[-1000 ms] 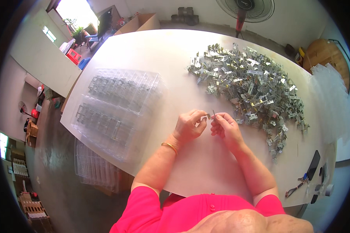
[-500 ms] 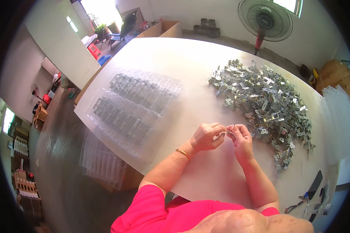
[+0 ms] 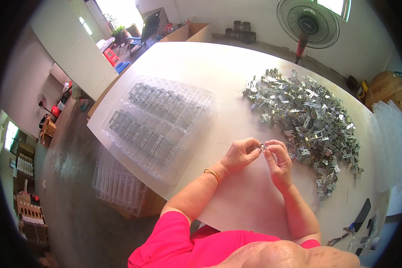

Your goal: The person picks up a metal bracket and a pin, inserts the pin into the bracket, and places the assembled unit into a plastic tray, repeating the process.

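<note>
Above the near middle of the white table, my left hand point(image 3: 242, 154) and my right hand point(image 3: 278, 164) meet fingertip to fingertip. Between them is a small metal bracket point(image 3: 261, 146), pinched by both sets of fingers; its finer shape is too small to make out. Just beyond my right hand spreads a large heap of similar silvery metal brackets point(image 3: 310, 116). To the left lies a clear plastic tray point(image 3: 200, 110) with divided slots, where two rows of metal brackets point(image 3: 143, 139) sit side by side.
Stacked clear trays point(image 3: 116, 178) rest below the table's left edge. Pliers point(image 3: 341, 237) and a black flat object point(image 3: 362, 214) lie at the near right. Clear plastic sheets point(image 3: 386, 147) are piled on the right edge. A standing fan point(image 3: 306, 27) is behind the table.
My fingers have shifted around the bracket, which now shows more plainly between them. My left hand has turned slightly. The whole view has moved a little.
</note>
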Motion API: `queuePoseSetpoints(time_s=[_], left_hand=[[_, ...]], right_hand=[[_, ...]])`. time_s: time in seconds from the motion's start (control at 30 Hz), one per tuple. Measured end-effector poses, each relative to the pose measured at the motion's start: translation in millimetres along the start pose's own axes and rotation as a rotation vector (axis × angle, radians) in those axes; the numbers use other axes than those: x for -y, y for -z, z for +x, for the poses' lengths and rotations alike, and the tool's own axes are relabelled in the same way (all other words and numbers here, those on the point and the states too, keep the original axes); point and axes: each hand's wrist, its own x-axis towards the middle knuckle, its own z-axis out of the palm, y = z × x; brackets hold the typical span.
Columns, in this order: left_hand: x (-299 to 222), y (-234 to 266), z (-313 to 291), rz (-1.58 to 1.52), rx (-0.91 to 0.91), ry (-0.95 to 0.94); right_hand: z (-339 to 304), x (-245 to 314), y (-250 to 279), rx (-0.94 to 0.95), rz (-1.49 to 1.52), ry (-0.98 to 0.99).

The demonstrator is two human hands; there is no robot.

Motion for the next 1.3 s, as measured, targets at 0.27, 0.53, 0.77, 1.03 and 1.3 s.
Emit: queuePoseSetpoints(time_s=[0.27, 0.53, 0.77, 1.03, 1.3], left_hand=[[-5.8, 12.6, 2.7, -0.207, 0.112, 0.179], [-2.9, 25.0, 2.9, -0.712, 0.281, 0.213], [-1.5, 26.5, 9.2, -0.734, 0.215, 0.083], [8.2, 17.9, 13.1, -0.691, 0.136, 0.072], [-4.8, 16.5, 6.9, -0.653, 0.081, 0.249]], right_hand=[[1.6, -2.6, -2.8, 0.006, -0.344, 0.23], [-3.1, -11.2, 0.8, -0.082, 0.085, -0.066], [4.0, -9.3, 2.2, -0.215, 0.69, -0.402], [-4.8, -21.4, -11.0, -0.14, 0.7, -0.459], [-8.9, 0.4, -10.2, -0.081, 0.323, -0.359]])
